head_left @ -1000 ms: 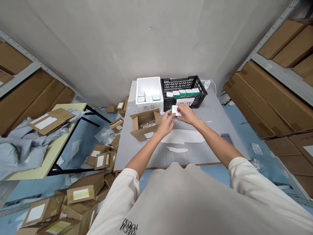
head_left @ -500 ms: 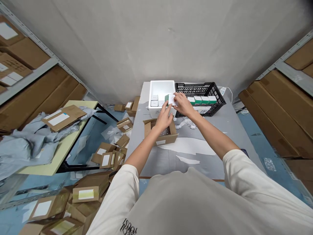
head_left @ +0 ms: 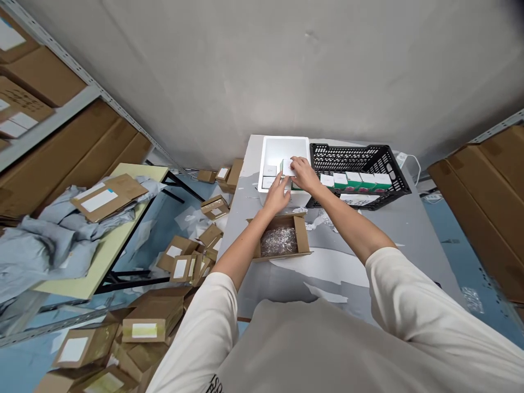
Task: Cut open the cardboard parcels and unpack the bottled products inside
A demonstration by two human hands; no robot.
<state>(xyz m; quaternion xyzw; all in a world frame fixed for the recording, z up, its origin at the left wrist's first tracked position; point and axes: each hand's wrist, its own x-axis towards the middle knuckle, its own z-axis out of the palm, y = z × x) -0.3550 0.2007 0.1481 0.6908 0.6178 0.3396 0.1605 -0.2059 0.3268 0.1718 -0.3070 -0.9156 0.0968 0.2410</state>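
Over the white bin (head_left: 265, 148), my right hand (head_left: 303, 173) is closed on a small white and green box (head_left: 287, 168), its fingers on the top and right side. My left hand (head_left: 277, 197) pinches the same box from the near left, fingertips against its lower part. Other small white boxes (head_left: 269, 170) lie inside the bin under and beside it. Below my left forearm stands an open cardboard box (head_left: 302, 234) with clear bubble wrap (head_left: 279, 242) in it.
A black crate (head_left: 370, 154) with a row of green and white boxes (head_left: 360, 181) adjoins the bin. Torn white paper (head_left: 327, 266) lies on the grey table (head_left: 405, 234). Cardboard parcels (head_left: 155, 311) cover the floor at left, near a side table with grey mailing bags (head_left: 65, 229).
My view has shifted, so the bin and crate appear larger and farther right. The held box has sunk slightly into the bin. More of the cardboard box's bubble wrap shows.
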